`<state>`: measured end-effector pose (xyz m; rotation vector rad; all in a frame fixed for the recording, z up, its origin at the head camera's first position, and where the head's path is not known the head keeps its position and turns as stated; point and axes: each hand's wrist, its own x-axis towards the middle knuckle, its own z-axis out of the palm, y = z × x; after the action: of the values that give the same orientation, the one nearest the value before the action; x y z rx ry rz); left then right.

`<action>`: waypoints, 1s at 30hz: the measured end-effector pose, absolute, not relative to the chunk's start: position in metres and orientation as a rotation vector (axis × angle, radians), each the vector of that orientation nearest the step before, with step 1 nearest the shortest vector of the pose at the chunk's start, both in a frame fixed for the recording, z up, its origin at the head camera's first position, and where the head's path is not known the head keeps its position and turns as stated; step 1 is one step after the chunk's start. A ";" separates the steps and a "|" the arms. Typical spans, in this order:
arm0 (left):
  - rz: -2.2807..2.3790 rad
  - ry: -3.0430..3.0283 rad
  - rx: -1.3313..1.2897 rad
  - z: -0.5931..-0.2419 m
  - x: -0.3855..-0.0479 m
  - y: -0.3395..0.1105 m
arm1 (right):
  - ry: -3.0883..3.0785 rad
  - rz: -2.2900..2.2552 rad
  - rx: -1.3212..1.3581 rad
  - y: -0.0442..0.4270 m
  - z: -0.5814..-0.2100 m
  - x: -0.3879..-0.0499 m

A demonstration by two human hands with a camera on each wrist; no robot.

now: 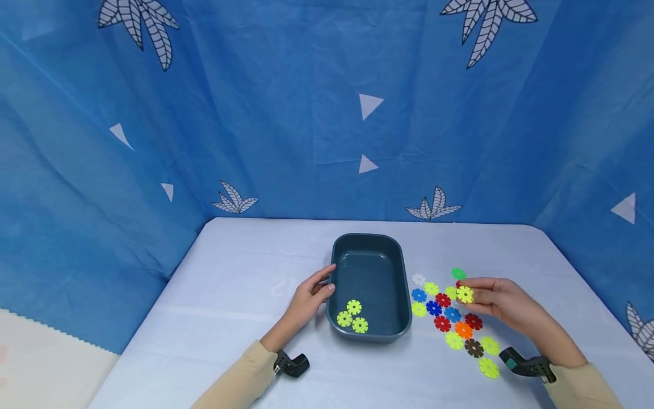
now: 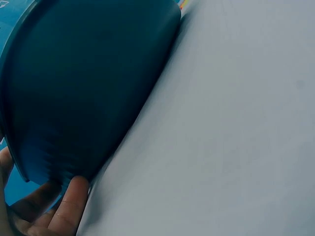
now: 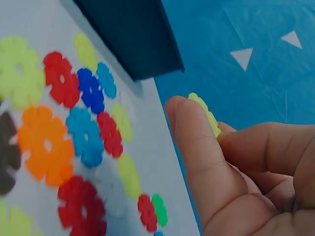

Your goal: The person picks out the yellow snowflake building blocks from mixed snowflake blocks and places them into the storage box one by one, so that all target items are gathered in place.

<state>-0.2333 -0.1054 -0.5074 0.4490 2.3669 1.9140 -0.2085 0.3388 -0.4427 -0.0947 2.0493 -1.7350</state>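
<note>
Between thumb and fingers, my right hand pinches a yellow notched plastic disc, raised above the loose discs. The right wrist view shows the edge of that yellow disc between the fingertips. My left hand touches the left side of a dark teal plastic bin, its fingertips against the outer wall and rim. In the left wrist view the fingers meet the wall of the bin. Several yellow discs lie inside the bin at its near left corner.
Right of the bin, loose notched discs lie spread on the white table: a brown disc, an orange disc, a green disc, a white disc, plus several red, blue and yellow ones. A blue curtain hangs behind.
</note>
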 end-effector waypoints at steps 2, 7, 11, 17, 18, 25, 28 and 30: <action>1.918 2.366 0.447 -0.507 -0.233 -0.105 | 2.034 -1.739 -0.132 0.332 -0.440 -0.213; 1.918 2.355 0.453 -0.507 -0.232 -0.105 | 2.043 -1.715 -0.161 0.315 -0.431 -0.220; 1.913 2.357 0.450 -0.506 -0.232 -0.105 | 2.011 -1.712 -0.169 0.299 -0.422 -0.227; 1.924 2.336 0.472 -0.506 -0.232 -0.104 | 1.967 -1.721 -0.156 0.274 -0.410 -0.236; 1.924 2.332 0.475 -0.506 -0.232 -0.104 | 1.966 -1.717 -0.163 0.269 -0.409 -0.237; 1.921 2.341 0.463 -0.504 -0.229 -0.103 | 1.989 -1.665 -0.191 0.242 -0.403 -0.251; 1.924 2.343 0.466 -0.503 -0.230 -0.104 | 2.023 -1.630 -0.189 0.230 -0.399 -0.257; 1.922 2.346 0.465 -0.503 -0.230 -0.104 | 2.039 -1.609 -0.201 0.221 -0.396 -0.260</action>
<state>-0.2302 -0.1044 -0.5028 0.4651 2.3456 1.9223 -0.2604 0.2214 -0.3957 -0.2007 2.0393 -1.6089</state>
